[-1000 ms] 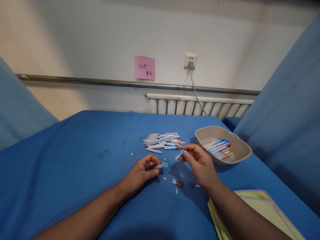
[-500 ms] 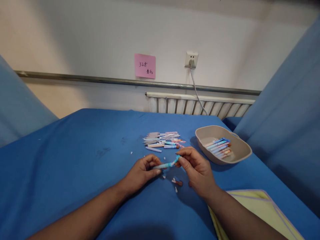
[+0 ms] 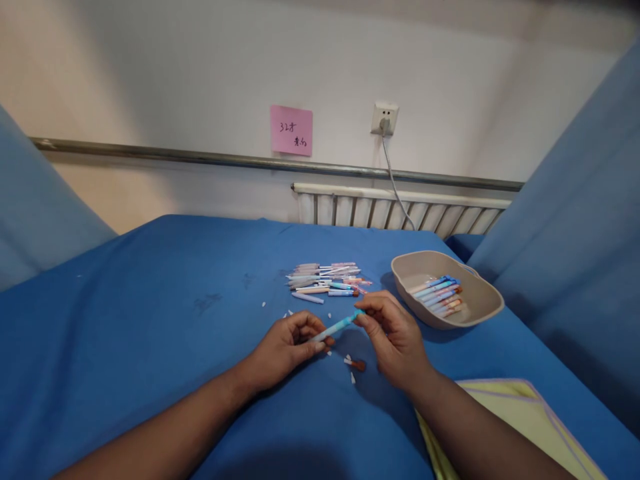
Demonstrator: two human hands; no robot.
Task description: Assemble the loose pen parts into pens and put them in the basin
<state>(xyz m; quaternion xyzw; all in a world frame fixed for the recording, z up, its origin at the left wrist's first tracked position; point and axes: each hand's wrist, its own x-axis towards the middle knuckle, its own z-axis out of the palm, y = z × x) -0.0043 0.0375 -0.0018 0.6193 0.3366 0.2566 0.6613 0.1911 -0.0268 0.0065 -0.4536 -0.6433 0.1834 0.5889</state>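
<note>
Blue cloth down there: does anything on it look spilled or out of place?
Yes. Small white bits lie scattered, some near a loose brown-ended piece, apart from the pile of pens, like stray litter. Darker patches mark the blue cloth left of the pile; whether damp or stained, I cannot tell.

One slim pen [image 3: 336, 328], pale blue, slanting up to the right above the blue cloth [image 3: 165, 320]; one turquoise end piece [image 3: 358, 313] at its upper end; both held in my left fingers [image 3: 306, 321] and right fingers [image 3: 376, 305]
</note>
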